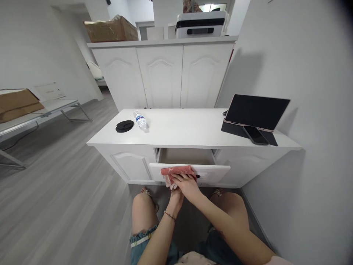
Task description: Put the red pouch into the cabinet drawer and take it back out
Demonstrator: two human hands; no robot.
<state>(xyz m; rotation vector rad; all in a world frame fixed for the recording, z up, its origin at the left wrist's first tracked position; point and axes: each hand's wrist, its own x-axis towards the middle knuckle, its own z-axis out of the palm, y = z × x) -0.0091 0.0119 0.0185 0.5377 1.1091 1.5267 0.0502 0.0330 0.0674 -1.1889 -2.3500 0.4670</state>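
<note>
A red cloth (176, 171) lies over the front edge of an open white drawer (217, 170) in a low white cabinet (182, 129). My right hand (187, 185) rests on the cloth with its fingers curled over it. My left hand (175, 197) sits under the right one and is mostly hidden, apparently gripping the cloth's lower part against the drawer front. My knees show on either side of the drawer.
On the cabinet top lie a water bottle (141, 120), a black round lid (124, 126), a propped tablet (256, 111) and a phone (255, 135). A tall white cupboard (162, 73) stands behind, a wall at the right, a folding table (33, 112) at the left.
</note>
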